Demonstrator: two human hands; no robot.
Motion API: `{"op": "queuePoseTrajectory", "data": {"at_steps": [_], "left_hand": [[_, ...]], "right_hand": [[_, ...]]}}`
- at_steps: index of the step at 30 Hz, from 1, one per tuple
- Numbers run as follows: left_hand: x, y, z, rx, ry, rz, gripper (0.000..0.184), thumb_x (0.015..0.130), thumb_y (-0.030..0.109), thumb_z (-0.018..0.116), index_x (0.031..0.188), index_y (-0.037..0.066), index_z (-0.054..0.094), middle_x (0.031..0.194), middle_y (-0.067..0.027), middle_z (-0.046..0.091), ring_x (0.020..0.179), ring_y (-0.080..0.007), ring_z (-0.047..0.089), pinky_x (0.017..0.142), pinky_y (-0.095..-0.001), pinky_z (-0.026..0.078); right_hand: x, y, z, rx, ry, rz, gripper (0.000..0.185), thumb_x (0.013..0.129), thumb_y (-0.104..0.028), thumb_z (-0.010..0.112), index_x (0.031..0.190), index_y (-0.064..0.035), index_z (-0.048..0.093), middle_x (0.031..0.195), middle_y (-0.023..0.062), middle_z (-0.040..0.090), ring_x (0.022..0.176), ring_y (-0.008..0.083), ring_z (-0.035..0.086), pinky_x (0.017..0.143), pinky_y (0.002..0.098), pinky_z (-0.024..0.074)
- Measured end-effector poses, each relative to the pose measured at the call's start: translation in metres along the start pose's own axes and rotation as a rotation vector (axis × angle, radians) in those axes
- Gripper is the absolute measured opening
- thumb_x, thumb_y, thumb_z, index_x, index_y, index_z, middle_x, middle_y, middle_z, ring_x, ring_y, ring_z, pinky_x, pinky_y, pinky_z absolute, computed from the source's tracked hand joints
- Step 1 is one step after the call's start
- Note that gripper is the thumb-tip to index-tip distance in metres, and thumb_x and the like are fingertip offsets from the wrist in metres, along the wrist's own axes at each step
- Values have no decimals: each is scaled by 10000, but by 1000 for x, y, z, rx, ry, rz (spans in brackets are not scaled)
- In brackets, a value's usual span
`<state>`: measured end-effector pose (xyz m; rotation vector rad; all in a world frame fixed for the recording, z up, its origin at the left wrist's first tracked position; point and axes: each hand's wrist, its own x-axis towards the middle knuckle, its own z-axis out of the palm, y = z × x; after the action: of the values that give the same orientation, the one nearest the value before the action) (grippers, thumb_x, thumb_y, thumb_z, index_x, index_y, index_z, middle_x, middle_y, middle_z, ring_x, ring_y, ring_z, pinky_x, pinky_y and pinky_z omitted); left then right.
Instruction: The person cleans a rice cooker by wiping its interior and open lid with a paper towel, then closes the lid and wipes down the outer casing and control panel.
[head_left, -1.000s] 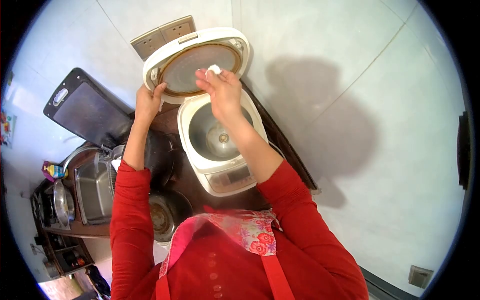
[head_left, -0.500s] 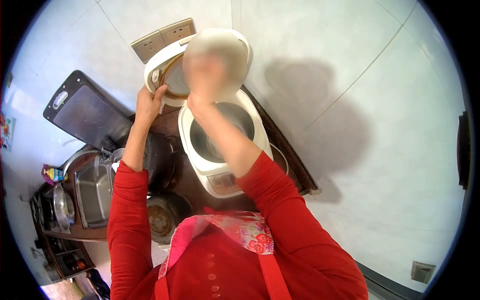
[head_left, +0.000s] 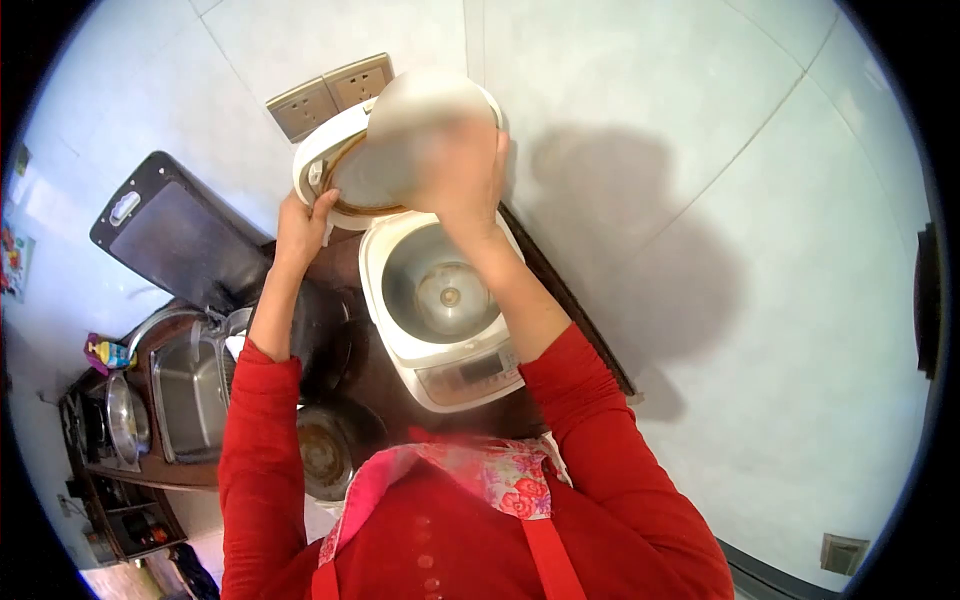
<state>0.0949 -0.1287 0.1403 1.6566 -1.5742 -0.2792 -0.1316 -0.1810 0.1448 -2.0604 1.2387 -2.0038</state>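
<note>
Standing open on the dark counter [head_left: 387,385] near the pale wall [head_left: 800,250], the cooker [head_left: 425,350] has its lid [head_left: 372,172] raised behind it. The body is white and rounded, with a silvery well [head_left: 415,270] that shows a round disc [head_left: 451,297] at the middle of its floor and brownish marks around that. A panel [head_left: 455,385] with a dark screen [head_left: 482,370] sits across the front. The lid has a white rim, and its inner face is a grey plate edged with brown (stained or made so, I cannot tell which).

The cooker's panel faces the person; its long axis runs from the hinge end down to the panel, leaning slightly rightward in view. The lid tips up and back near the sockets [head_left: 358,83], inner face toward the person, its long axis sloping from lower left to upper right.

The left hand [head_left: 303,230] is clamped on the lid's lower left edge, thumb on the inner side. The right hand [head_left: 468,185] is up before the lid's right part; a blurred patch covers its fingers, so I cannot tell whether they are apart, together or on something. Left of the cooker are a black board [head_left: 180,235], a sink [head_left: 195,400] and, nearer the person, a dark pan [head_left: 325,455].
</note>
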Motion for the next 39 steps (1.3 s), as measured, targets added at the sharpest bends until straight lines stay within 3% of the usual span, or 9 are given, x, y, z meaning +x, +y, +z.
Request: {"op": "queuePoseTrajectory", "data": {"at_steps": [3, 13, 16, 20, 23, 24, 28, 34, 39], "left_hand": [[0, 2, 0, -4, 3, 15, 308, 895, 193, 638, 1059, -64, 591, 950, -227, 668, 900, -318, 643, 809, -372, 484], [0, -3, 1, 24, 21, -8, 313, 897, 205, 640, 1047, -66, 599, 925, -221, 672, 874, -293, 650, 789, -376, 491], [-2, -1, 2, 6, 28, -23, 319, 896, 218, 645, 1037, -66, 604, 909, -218, 674, 853, -283, 652, 774, -369, 494], [-3, -4, 2, 1, 35, -9, 331, 902, 237, 646, 1034, -64, 607, 900, -214, 674, 839, -275, 652, 762, -362, 496], [1, -11, 2, 19, 16, -45, 340, 906, 250, 645, 1035, -62, 609, 900, -215, 673, 843, -280, 652, 766, -363, 495], [1, -14, 2, 28, 7, -68, 343, 907, 255, 645, 1035, -61, 610, 900, -216, 673, 846, -283, 652, 769, -365, 494], [0, -8, 2, 4, 34, 40, 336, 901, 241, 645, 1053, -55, 603, 922, -226, 671, 864, -305, 651, 782, -373, 492], [0, 0, -1, 30, 28, 47, 307, 887, 196, 645, 1069, -46, 594, 945, -218, 670, 896, -349, 647, 799, -383, 490], [1, -4, 1, 15, 27, 40, 279, 883, 179, 646, 1059, -33, 601, 943, -223, 666, 898, -353, 647, 797, -389, 491]], "right_hand": [[1, 14, -1, -72, -101, -192, 127, 674, -38, 703, 764, -29, 614, 1084, 75, 564, 937, 313, 498, 795, 411, 437], [-10, 21, -2, -44, -28, -256, 42, 699, -2, 610, 737, 0, 629, 1201, 56, 578, 897, 293, 496, 784, 390, 450], [-14, 21, -3, -52, -49, -243, 52, 694, -3, 610, 735, -14, 639, 1171, 70, 579, 899, 293, 493, 782, 394, 447], [-43, 1, 1, 85, -151, -245, 69, 717, -15, 629, 771, -44, 660, 1002, 98, 581, 837, 292, 530, 732, 401, 455], [-50, -11, 23, 287, -69, 52, 77, 751, -41, 649, 821, -66, 670, 869, 100, 556, 731, 290, 570, 650, 397, 460], [-40, -10, 30, 287, 15, 6, 59, 762, -61, 668, 819, -72, 653, 807, 93, 544, 650, 288, 585, 561, 398, 454], [-9, 5, 32, 112, 132, -101, 69, 750, -62, 669, 738, -81, 604, 755, 79, 513, 575, 292, 566, 477, 399, 437], [-7, 57, 0, -172, 67, -103, 78, 739, -49, 652, 720, -75, 581, 756, 97, 538, 594, 315, 561, 512, 424, 447], [-39, 65, 18, -220, -64, 156, 106, 715, -80, 691, 717, -74, 585, 765, 104, 576, 657, 352, 586, 559, 460, 459]]}}
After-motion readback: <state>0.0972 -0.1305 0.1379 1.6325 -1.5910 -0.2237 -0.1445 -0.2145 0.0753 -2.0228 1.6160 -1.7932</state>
